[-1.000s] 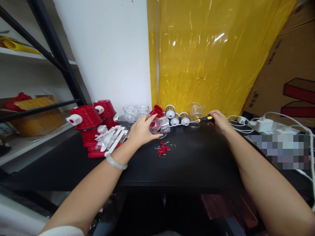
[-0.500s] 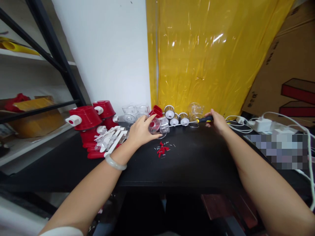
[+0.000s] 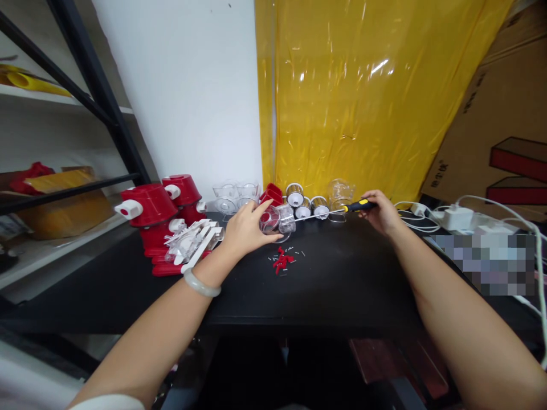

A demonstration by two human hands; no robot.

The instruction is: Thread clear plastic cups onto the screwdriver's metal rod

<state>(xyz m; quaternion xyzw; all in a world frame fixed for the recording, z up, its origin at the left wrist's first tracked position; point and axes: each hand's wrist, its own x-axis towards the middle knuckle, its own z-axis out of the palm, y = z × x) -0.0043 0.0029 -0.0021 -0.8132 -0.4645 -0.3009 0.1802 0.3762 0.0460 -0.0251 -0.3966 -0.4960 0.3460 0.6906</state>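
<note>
My left hand (image 3: 245, 228) grips a clear plastic housing (image 3: 280, 219) lying on its side on the black table (image 3: 342, 279). My right hand (image 3: 382, 212) holds a screwdriver (image 3: 342, 209) by its black and yellow handle. The metal shaft points left toward the clear housing. Just in front of the housing lies a small pile of red clips and tiny screws (image 3: 283, 259).
Red housings with white knobs (image 3: 147, 206) stand at the left, with clear and white parts (image 3: 192, 239) beside them. Metal drum cylinders (image 3: 305, 202) and clear cups (image 3: 237, 193) line the back edge. White cables and a charger (image 3: 457, 216) lie at the right. A yellow plastic sheet (image 3: 363, 97) hangs behind.
My right hand shifted a little with the screwdriver, first left, then back right. My left hand stays on the clear housing.
</note>
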